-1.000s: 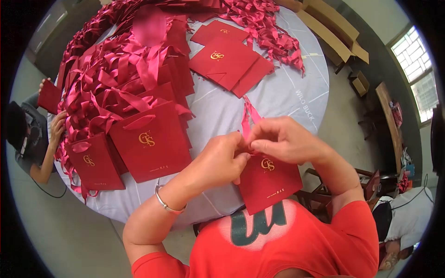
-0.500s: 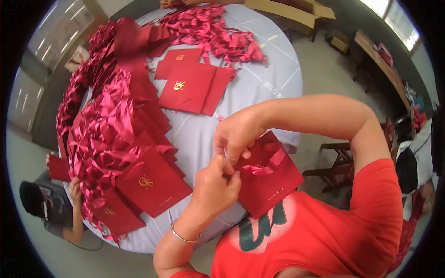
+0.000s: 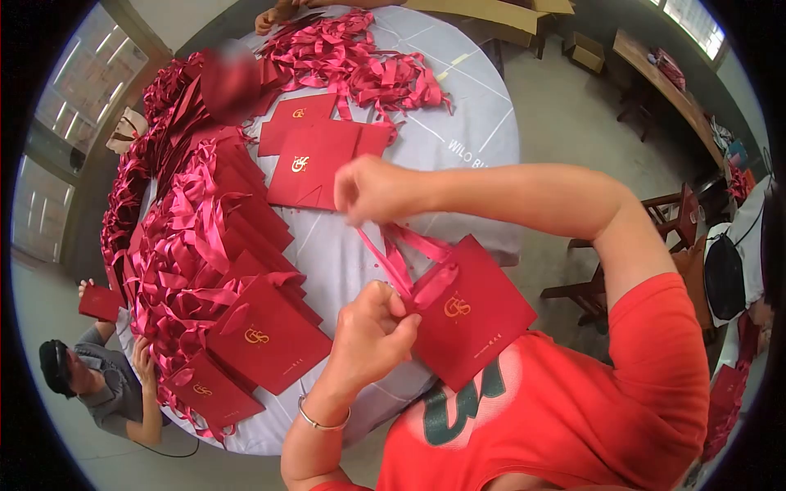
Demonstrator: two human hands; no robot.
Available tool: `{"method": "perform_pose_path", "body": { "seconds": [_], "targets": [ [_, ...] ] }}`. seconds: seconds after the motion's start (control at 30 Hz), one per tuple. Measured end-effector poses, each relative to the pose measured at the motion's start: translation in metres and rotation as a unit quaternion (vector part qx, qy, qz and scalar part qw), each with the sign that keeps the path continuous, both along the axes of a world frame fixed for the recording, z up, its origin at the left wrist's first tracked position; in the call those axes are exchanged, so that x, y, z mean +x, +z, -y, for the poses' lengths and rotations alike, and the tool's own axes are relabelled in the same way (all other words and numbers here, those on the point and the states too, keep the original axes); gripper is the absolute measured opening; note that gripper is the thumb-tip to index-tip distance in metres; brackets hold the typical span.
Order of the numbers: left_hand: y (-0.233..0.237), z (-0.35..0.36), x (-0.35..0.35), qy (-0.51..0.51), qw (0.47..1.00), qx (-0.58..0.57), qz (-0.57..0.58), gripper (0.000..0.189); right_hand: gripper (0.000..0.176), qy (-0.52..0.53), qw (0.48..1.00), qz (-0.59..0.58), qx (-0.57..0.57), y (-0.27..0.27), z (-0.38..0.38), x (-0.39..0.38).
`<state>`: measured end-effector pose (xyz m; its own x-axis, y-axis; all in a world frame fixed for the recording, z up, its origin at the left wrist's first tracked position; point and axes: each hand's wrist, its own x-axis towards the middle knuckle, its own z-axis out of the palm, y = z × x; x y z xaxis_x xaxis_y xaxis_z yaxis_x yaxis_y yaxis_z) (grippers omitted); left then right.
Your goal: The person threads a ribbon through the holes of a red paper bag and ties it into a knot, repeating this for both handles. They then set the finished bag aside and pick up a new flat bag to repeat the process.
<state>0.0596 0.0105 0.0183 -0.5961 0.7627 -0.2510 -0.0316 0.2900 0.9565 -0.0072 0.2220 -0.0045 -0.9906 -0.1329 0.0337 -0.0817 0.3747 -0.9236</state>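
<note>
A red paper gift bag with a gold emblem lies against the front of my red shirt. My left hand, with a bangle on its wrist, is closed in a pinch at the bag's upper left edge, on the base of the pink ribbon handle. Farther up, my right hand is closed on the ribbon's end and holds it stretched away from the bag. Its fingertips are slightly blurred. Just beyond that hand, flat red bags lie on the white cloth.
A long heap of red bags with pink ribbons covers the round table's left side. More ribboned bags lie at the far edge. A co-worker at the left holds a red bag. Wooden chairs stand at the right.
My right hand has moved up and left, away from my left hand, drawing the ribbon out straight. My left hand stays near the bag's edge. The bag's emblem is now uncovered.
</note>
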Motion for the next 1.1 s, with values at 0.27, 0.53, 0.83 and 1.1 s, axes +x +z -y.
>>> {"method": "perform_pose_path", "body": {
  "seconds": [0.27, 0.53, 0.83, 1.1],
  "targets": [
    [-0.004, 0.000, -0.012, -0.039, 0.997, -0.061, -0.040, 0.023, 0.013, -0.043, 0.999, 0.002, -0.027, 0.008, -0.001, 0.010],
    [-0.017, 0.003, -0.007, 0.012, 0.961, -0.012, -0.277, 0.017, 0.018, -0.117, 0.977, -0.102, 0.148, 0.009, -0.028, 0.057],
    [-0.013, 0.008, -0.015, 0.041, 0.972, -0.012, -0.230, 0.013, 0.038, -0.015, 0.987, 0.150, 0.059, 0.018, -0.041, 0.112],
    [0.039, 0.047, -0.034, 0.163, 0.882, 0.082, -0.435, 0.015, 0.020, 0.024, 0.992, 0.073, -0.099, 0.081, -0.001, 0.082]
  ]
}}
